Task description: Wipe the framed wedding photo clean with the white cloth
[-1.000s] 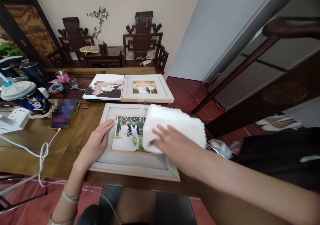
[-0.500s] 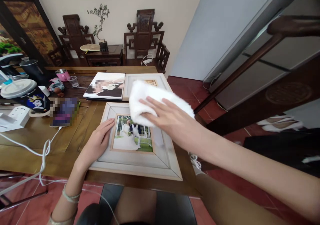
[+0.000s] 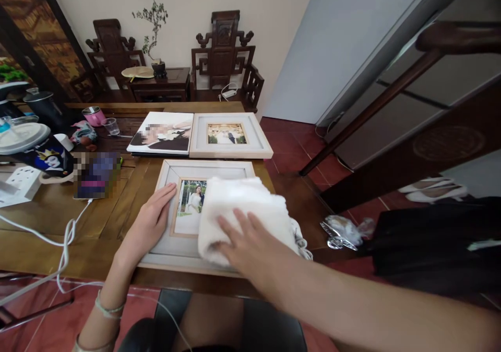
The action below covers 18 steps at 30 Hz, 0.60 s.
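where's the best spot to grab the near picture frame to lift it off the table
Probably the near picture frame by its front rail, coming from the near side: it lies flat, and that rail sits at the table edge, so fingers may curl under. The left hand rests on its left rail; the right hand presses a white cloth over its right side.

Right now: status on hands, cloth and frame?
Left hand flat on photo frame, left border. Right hand pressing white cloth onto frame's right half. Nothing in the way.
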Tool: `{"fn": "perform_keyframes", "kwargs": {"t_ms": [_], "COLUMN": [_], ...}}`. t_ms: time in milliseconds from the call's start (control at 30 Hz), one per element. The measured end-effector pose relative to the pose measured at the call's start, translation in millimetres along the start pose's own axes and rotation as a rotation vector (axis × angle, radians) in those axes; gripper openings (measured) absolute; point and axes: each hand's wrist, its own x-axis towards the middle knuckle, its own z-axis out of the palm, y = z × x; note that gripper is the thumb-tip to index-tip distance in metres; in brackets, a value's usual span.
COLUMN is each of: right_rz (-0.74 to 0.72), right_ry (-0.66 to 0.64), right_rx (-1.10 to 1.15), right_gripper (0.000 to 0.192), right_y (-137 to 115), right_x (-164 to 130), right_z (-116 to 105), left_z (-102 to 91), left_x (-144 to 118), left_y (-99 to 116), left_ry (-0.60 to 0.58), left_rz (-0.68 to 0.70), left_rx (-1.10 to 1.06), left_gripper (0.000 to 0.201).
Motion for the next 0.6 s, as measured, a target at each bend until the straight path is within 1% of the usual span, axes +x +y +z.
{"fn": "perform_keyframes", "kwargs": {"t_ms": [67,100,167,267,367,433,467,533,600], "right_rz": [-0.065,-0.085,-0.096,-0.021,0.093,0.128,0.134,0.136,0.127], "right_ry": [-0.155,-0.207,-0.221,-0.116,0.08,0.195,0.225,0.217,0.171], "right_rx": [0.081,0.116,0.151,0.109,0.022,-0.027,-0.046,-0.059,-0.047], "right_gripper": [0.085,0.089,0.095,0.1,0.087,0.08,0.078,0.076,0.076], "right_y": [-14.2,-18.6,-20.7,-6.4,23.3,42.8,49.9,55.1,47.6], "right_x": [-7.5,-9.0,-6.7,9.7,35.7,51.8,58.0,64.5,61.8], "right_z": [-12.4,-16.5,-18.6,-8.8,3.8,8.4,9.4,9.4,7.5], "left_z": [0.5,0.7,0.9,0.8,0.6,0.8,1.0,1.4,1.8], "left_x": [0.0,0.0,0.2,0.7,1.0,1.0,0.9,0.9,0.8], "left_y": [-3.3,-5.2,-8.9,-12.3,-12.1,-11.0,-10.5,-9.8,-9.7], "left_ry": [0.016,0.021,0.016,-0.002,0.001,0.013,0.019,0.031,0.035], "left_rz": [0.017,0.028,0.051,0.089,0.102,0.097,0.092,0.086,0.08], "left_rx": [0.013,0.021,0.042,0.063,0.067,0.068,0.068,0.067,0.066], "left_gripper": [0.045,0.046,0.048,0.049,0.05,0.051,0.051,0.05,0.049]}}
